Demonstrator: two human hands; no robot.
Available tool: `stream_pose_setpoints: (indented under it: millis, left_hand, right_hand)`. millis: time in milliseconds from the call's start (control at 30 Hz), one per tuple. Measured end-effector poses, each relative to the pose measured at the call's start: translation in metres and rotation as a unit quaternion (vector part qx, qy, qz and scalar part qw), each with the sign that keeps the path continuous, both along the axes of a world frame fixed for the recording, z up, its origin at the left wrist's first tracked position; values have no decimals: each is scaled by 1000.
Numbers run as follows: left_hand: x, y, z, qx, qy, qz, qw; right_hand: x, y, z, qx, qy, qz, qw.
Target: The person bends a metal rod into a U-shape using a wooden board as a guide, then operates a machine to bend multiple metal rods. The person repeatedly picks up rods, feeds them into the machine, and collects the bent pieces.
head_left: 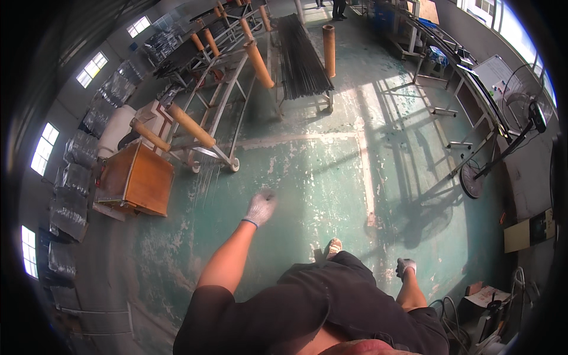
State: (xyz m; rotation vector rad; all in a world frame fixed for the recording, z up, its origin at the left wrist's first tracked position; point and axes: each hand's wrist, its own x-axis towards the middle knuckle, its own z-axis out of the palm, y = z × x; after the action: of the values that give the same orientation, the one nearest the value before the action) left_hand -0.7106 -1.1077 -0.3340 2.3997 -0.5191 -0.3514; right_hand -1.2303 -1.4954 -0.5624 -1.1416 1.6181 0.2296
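Observation:
My left hand [262,207], in a pale work glove with a blue cuff edge, is held out over the green floor [284,236]. Its fingers are loosely curled and slightly blurred, and no object shows in them. My right hand [406,268], gloved too, hangs by my right side with the fingers folded in; nothing sticks out of it. Neither hand touches anything. Nearest ahead of the left hand is a wheeled metal rack [228,118] with upright brown tubes [192,125]. Beyond it, a bundle of long dark rods [300,56] lies on a stand.
An orange-brown wooden box [145,180] stands at the left, with wrapped bundles [77,183] along the wall. On the right are a standing fan [523,112], a whiteboard [496,77] and a long metal frame [473,89]. Another person's legs [339,9] show at the far end.

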Motion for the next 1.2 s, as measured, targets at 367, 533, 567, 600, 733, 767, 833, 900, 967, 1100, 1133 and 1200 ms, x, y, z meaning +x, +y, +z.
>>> stream_pose_setpoints:
  millis: [367,533,567,600,733,767,833,900,967,1100,1133,1200]
  left_hand:
    - [288,-132,59,-79,-136,11,988]
    - [447,-184,74,-92,-211,30,973]
    - [476,-196,84,-95,-202,31,974]
    - [504,-207,93,-87,-200,17,976]
    - [617,-242,130,-39,-242,30,969]
    - [638,-251,141,-33,-249,20,968]
    - [672,-271,157,-29,-292,24,956]
    - [720,-292,159,-13,-324,16,946]
    - [757,-317,162,19,-307,17,951]
    - [838,-350,149,47,-294,41,954]
    - [859,-362,145,45,-298,47,952]
    - [894,-388,141,46,-278,68,957]
  right_hand:
    - [484,-140,174,-261,-196,314,891]
    - [585,-170,176,-262,-163,326,893]
    - [598,-178,171,-261,-154,322,897]
    - [609,-185,165,-260,-146,317,900]
    - [657,-214,169,-273,-132,278,912]
    - [673,-223,175,-268,-135,258,918]
    - [709,-244,179,-283,-146,235,918]
    - [747,-276,178,-310,-164,224,909]
    - [795,-312,187,-318,-216,200,901]
    - [914,-369,246,-397,-242,228,855]
    - [942,-386,261,-416,-242,236,844]
    - [1002,-419,286,-492,-226,251,802]
